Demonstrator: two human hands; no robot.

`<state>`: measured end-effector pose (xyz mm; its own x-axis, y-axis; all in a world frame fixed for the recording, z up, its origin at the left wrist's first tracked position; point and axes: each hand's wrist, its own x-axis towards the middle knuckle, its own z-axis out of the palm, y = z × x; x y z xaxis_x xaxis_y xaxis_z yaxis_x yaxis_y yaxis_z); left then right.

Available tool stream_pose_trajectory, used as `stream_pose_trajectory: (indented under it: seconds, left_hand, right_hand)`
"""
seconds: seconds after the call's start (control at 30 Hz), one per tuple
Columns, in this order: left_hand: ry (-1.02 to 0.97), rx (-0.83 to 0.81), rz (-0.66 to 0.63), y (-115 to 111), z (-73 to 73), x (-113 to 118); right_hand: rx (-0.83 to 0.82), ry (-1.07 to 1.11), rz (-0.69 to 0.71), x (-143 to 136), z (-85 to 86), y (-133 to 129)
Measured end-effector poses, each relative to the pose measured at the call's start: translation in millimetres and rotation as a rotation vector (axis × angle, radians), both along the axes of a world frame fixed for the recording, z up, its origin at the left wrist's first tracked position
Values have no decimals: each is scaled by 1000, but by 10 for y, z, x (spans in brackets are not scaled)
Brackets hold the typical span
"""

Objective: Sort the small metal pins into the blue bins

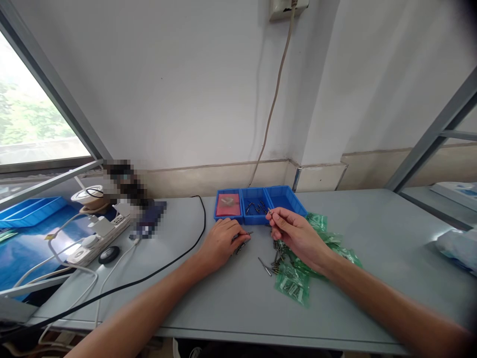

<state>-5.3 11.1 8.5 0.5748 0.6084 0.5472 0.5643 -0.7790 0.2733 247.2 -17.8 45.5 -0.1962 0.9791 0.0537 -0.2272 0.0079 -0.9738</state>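
My left hand [222, 242] rests low over the table left of centre, its fingers curled. A thin metal pin [250, 232] sticks out from its fingertips, and more dark metal lies under them, partly hidden. Raised in front of the blue bins, my right hand [294, 233] pinches a small metal pin [270, 212] between thumb and fingers. Below it lies a pile of loose metal pins [276, 258], with a few lighter pins [265, 267] to its left. Green plastic bags [293, 284] with metal parts inside lie beneath and beside my right forearm.
Three joined blue bins [254, 220] stand near the wall; one has a red sheet with a clear bag, another dark metal pins. A black cable [164, 272] crosses the table's left side. Power strips [97, 233] and a black round object [109, 255] are farther left.
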Motion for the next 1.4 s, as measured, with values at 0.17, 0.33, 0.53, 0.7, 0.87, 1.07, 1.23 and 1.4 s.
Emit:
stream_pose_trajectory:
  seconds: [0.17,0.33,0.53,0.7,0.87,1.07,1.23,1.4]
  left_hand:
    - [17,-6,11,-12,19,0]
    - [18,-15,9,-16,19,2]
    - [24,-20,23,-21,21,3]
    - [8,-13,15,-23,25,9]
    - [-13,7,19,-25,21,15]
    - [-6,4,26,-31,29,11]
    - [-6,2,20,-15,15,8]
    - [-10,-2,24,-17,14,11]
  right_hand:
    - [6,-47,5,-15,21,-36]
    - [88,-227,-52,-26,31,-58]
    - [110,-250,-80,-9,23,-50]
    - [69,-144,-18,-10,34,-56]
    - [65,-96,-18,-20,31,-45]
    - [75,-99,-26,-11,14,-34]
    - [73,-144,-52,-13,30,-45]
    - [74,-166,-41,-25,53,-68]
